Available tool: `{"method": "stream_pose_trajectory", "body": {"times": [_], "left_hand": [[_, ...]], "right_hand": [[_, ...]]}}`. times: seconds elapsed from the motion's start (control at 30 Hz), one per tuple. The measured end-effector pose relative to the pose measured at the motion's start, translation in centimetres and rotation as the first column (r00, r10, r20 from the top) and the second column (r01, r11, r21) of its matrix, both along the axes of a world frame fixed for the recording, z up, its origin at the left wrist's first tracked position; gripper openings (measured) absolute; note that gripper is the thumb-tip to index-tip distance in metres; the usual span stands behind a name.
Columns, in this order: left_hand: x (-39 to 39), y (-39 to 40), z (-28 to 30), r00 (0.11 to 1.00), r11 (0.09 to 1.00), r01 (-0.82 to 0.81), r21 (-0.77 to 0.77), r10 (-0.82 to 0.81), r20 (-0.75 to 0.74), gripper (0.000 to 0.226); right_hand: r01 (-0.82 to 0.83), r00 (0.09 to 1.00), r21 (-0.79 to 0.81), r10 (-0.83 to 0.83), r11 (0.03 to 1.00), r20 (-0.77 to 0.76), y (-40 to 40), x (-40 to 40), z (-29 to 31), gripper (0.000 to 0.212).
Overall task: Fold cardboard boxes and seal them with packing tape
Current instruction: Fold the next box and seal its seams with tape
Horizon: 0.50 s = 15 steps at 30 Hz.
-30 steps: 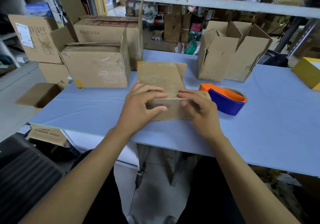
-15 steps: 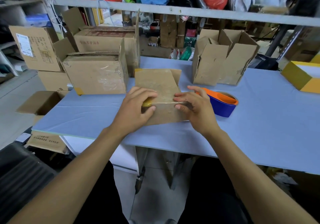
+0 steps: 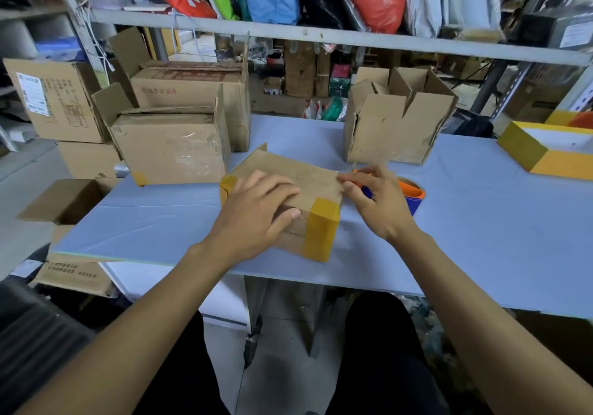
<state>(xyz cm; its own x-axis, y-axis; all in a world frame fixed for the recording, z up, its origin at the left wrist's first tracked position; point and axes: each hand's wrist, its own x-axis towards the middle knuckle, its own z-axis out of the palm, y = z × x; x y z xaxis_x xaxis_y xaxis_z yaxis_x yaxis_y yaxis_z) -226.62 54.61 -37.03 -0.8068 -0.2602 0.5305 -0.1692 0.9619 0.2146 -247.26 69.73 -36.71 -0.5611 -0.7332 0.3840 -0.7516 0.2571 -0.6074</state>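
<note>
Two hands work over one small cardboard box point(image 3: 288, 202) near the front edge of the pale blue table point(image 3: 481, 222). Nearest, the left hand point(image 3: 256, 212) lies spread over the box's top, fingers nearly straight and pressing down, thumb tip against the near face beside a strip of yellow tape point(image 3: 321, 231) that wraps the right near corner. It looks like a weight more than a grip: I judge it pins the folded panels flat so the box cannot slide or spring open.

Just right of those fingers, the right hand point(image 3: 375, 202) sits at the box's right edge with fingers lightly curled. Its fingertips point(image 3: 345, 180) meet the top corner there, and seem to pinch or smooth something thin, perhaps clear tape, but I cannot tell for sure whether anything is held. A second yellow patch point(image 3: 226, 186) shows at the left corner, beyond the left knuckles.

Directly behind the right hand, partly hidden by it, the blue and orange tape dispenser point(image 3: 412, 194) waits within easy reach, sensibly on the taping side.

Farther off, beyond the left fingers, a sealed box point(image 3: 170, 151) stands with a bigger carton point(image 3: 192, 87) behind it; beyond the right fingers, an open-flapped box point(image 3: 394, 125) stands upright. A yellow box point(image 3: 545, 154) sits well to the right. Shelving point(image 3: 321, 37) with coloured bags crosses the back.
</note>
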Motion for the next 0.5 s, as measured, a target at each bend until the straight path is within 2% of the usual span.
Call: {"method": "stream_pose_trajectory", "body": {"times": [0.13, 0.2, 0.3, 0.37, 0.43, 0.5], "left_hand": [[-0.1, -0.9, -0.1, 0.971, 0.965, -0.238, 0.11, 0.24, -0.005, 0.064], [-0.4, -0.9, 0.0, 0.941, 0.924, -0.32, 0.209, 0.335, -0.039, 0.062], [-0.7, -0.7, 1.0, 0.86, 0.779, -0.467, 0.419, 0.51, 0.011, 0.053], [-0.9, -0.5, 1.7, 0.867, 0.71, -0.427, 0.56, 0.498, 0.03, 0.056], [-1.0, -0.4, 2.3, 0.881, 0.742, -0.353, 0.57, 0.468, -0.064, 0.06], [-1.0, -0.5, 3.3, 0.88, 0.801, -0.281, 0.528, 0.435, -0.191, 0.066]], "right_hand": [[-0.051, 0.992, 0.085, 0.041, 0.995, 0.123, 0.1, 0.9, 0.9, 0.05], [-0.07, 0.978, 0.089, 0.05, 0.994, 0.204, 0.0, 0.8, 1.3, 0.057], [-0.083, 0.954, 0.085, 0.055, 0.993, 0.296, -0.2, 0.9, 1.7, 0.053], [-0.132, 0.933, 0.042, 0.11, 0.99, 0.344, -0.5, 1.1, 1.7, 0.042], [-0.176, 0.915, 0.005, 0.162, 0.984, 0.37, -0.6, 1.4, 1.5, 0.036], [-0.17, 0.92, 0.021, 0.151, 0.985, 0.361, -0.4, 1.6, 1.6, 0.04]]}}
